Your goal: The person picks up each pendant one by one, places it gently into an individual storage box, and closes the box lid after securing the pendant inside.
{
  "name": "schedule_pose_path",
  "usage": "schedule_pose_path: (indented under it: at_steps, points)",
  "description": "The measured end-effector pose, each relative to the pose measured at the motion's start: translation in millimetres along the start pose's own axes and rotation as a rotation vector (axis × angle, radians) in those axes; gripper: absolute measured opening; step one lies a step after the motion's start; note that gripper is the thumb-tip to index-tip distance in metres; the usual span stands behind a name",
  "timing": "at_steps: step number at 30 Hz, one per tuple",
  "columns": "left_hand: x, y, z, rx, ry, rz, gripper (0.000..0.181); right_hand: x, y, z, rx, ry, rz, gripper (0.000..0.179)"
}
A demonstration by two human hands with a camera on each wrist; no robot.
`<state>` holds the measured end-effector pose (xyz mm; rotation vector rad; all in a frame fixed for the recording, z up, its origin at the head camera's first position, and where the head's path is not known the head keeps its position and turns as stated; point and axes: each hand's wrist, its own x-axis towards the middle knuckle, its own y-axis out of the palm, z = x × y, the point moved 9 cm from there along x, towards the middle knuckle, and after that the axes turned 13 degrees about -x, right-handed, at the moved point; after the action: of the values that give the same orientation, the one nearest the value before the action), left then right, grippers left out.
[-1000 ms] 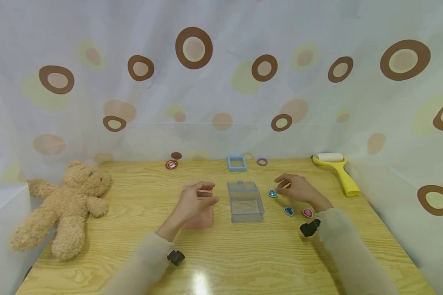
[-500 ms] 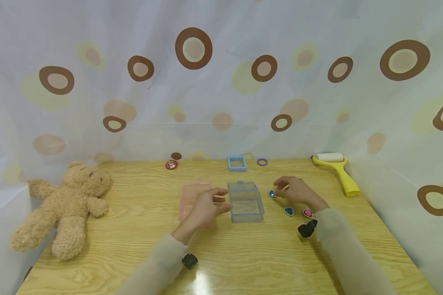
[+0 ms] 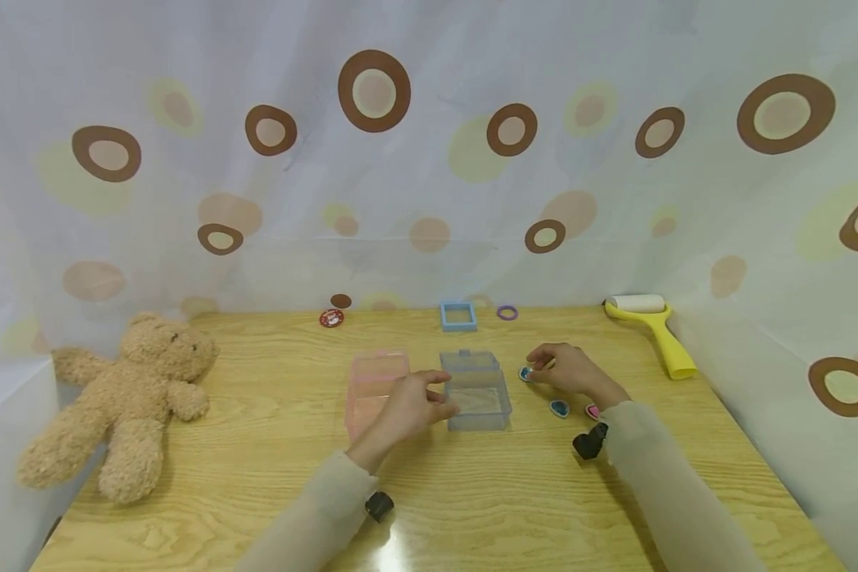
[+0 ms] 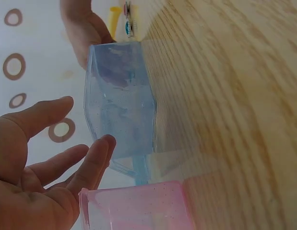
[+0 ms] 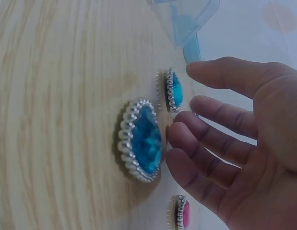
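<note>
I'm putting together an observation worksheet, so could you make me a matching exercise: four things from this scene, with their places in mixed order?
Things
1. Pink box
2. Right hand
3. Teddy bear
4. Yellow-handled roller

Places
A. At the table's far right
B. Partly hidden behind the left hand
C. Beside the farther blue heart gem
D. On the left side

Pairs: 1-B, 2-C, 3-D, 4-A

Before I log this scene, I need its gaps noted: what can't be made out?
Pink box: near right part hidden by the left hand, head view.
Pink jewel: cut off by the bottom edge, right wrist view.
Far blue jewel: partly covered by the right hand, head view; whether they touch is unclear.
Red badge: print too small to read, head view.
</note>
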<state>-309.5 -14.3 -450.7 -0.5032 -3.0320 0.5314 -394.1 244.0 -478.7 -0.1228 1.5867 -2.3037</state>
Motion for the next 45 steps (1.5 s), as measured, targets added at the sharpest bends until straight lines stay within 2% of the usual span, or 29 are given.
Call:
schedule_pose_path:
  at_steps: [11,22,34,45]
  points:
    - [2.3,5.0,-3.0,0.042,-0.004,-0.013,0.058,5.0,5.0,0.3,-0.030,-0.014,0.008,0.035]
    - [3.1,7.4,-1.4,0.031,-0.020,-0.006,0.060,6.3,7.2,0.0,-0.044,-0.020,0.027,0.031]
    - [2.3,9.2,-1.0,0.017,-0.016,0.009,0.061,5.9,5.6,1.4,-0.082,-0.045,-0.004,0.028]
    - [4.3,10.2,-1.2,0.019,-0.015,0.011,0.061,-7.2,-9.9,9.0,0.001,-0.023,-0.035,0.032]
